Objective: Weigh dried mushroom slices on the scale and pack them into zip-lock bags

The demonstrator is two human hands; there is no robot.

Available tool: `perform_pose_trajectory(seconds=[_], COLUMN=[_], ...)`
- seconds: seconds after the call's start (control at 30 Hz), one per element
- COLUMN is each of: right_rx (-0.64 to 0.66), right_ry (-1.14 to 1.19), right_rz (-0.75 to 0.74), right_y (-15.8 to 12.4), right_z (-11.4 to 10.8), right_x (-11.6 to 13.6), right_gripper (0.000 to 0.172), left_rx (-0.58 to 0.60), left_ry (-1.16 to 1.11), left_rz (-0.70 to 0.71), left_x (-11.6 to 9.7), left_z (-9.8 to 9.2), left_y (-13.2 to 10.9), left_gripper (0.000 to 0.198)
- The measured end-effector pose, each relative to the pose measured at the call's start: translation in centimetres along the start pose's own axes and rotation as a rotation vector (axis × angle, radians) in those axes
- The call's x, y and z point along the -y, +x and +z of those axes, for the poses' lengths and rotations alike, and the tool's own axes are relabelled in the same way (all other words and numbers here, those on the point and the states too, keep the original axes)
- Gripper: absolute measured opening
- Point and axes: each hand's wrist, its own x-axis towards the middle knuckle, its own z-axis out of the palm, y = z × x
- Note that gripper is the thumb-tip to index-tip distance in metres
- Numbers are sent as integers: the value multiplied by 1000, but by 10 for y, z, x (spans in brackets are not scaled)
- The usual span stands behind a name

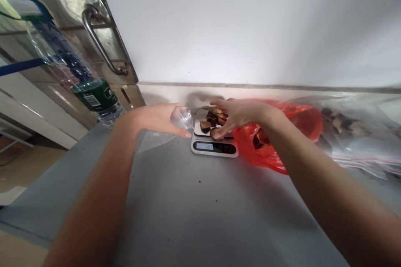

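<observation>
A small white digital kitchen scale (196, 150) sits on the grey table with a lit display whose digits are too small to read surely. On its plate lie several dried brown pieces (205, 125) with dark skins. My right hand (241, 112) curls over this pile from the right, its thumb pressing on one piece and its fingers around the far side. Left of the scale, my left hand (153, 119) curves around a clear plastic bag (184, 117), with thumb and fingers wide apart at its mouth. Part of this bag spreads flat on the table below the hand.
A crumpled red plastic bag (269, 163) with brown pieces inside touches the scale's right side. Further right lie clear zip bags (360, 146) with dark and pale contents. A green-labelled bottle (97, 96) stands at the left edge. Behind rises a white wall (234, 29).
</observation>
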Motion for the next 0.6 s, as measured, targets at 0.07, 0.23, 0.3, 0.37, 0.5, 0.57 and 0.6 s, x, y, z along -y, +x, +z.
perform_pose_trajectory(seconds=[0.07, 0.23, 0.3, 0.37, 0.5, 0.57, 0.6], right_rx=[67, 87, 94, 103, 101, 94, 88], right_ry=[37, 91, 68, 47, 5, -22, -34], right_rz=[10, -38, -38, -41, -14, 0, 5], right_y=[6, 13, 13, 14, 14, 13, 13], right_z=[3, 3, 0, -3, -6, -5, -5], right_x=[-4, -12, -12, -9, 0, 2, 3], right_gripper=[115, 90, 89, 94, 88, 71, 64], left_rx=[12, 25, 32, 36, 51, 63, 67], left_ry=[5, 1, -3, -5, 9, 5, 1], left_rz=[6, 24, 24, 32, 49, 61, 73], left_x=[-2, -4, -4, -4, -8, -10, -11], left_z=[1, 2, 3, 3, 4, 4, 5], left_y=[1, 1, 1, 1, 1, 2, 3], left_gripper=[113, 115, 115, 115, 109, 103, 100])
